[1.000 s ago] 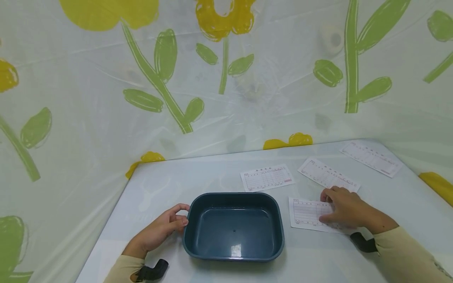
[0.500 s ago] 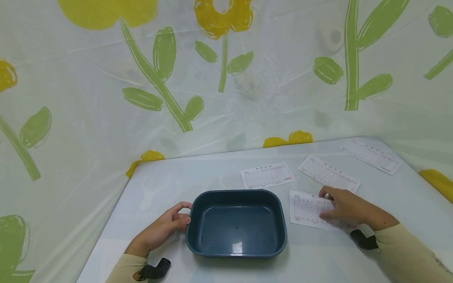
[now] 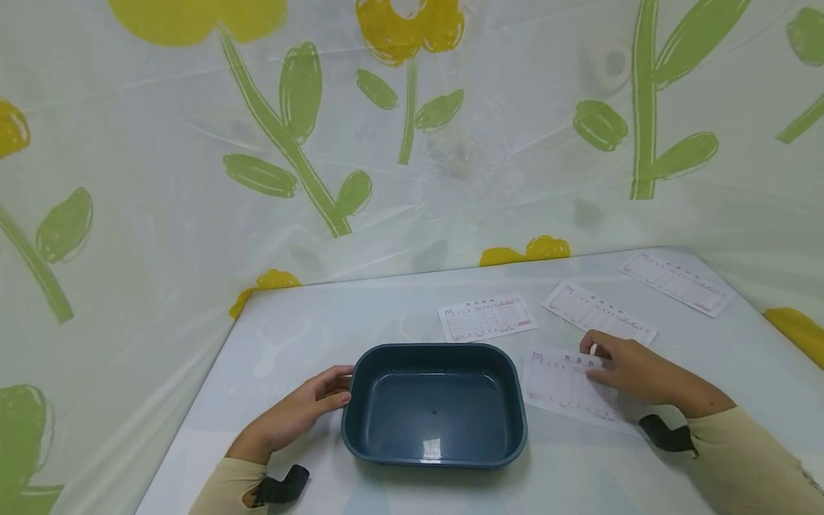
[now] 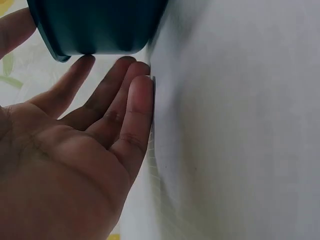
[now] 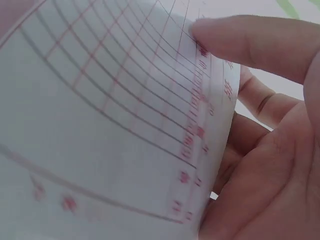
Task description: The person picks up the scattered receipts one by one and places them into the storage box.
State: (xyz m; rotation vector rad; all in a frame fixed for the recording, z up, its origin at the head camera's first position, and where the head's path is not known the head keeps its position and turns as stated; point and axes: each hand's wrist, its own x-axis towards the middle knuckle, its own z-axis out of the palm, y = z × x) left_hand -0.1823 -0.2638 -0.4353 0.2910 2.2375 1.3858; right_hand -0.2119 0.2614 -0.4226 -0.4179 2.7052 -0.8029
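- Resting against the left wall of the dark blue basin, the left hand is kept with straight, relaxed fingers; nothing is gripped, and the basin seems merely steadied on the desk.
- The nearest printed slip, just right of the basin, is pinched by the right hand: the thumb is laid on the printed face and the other fingers are curled behind it, as the right wrist view shows.
- The slip is seen bowed in that grip, its far edge apparently raised off the desk so that it can be taken up.
- Three more slips are left flat farther back, apart from one another.
- A flower-patterned sheet is hung behind the desk.
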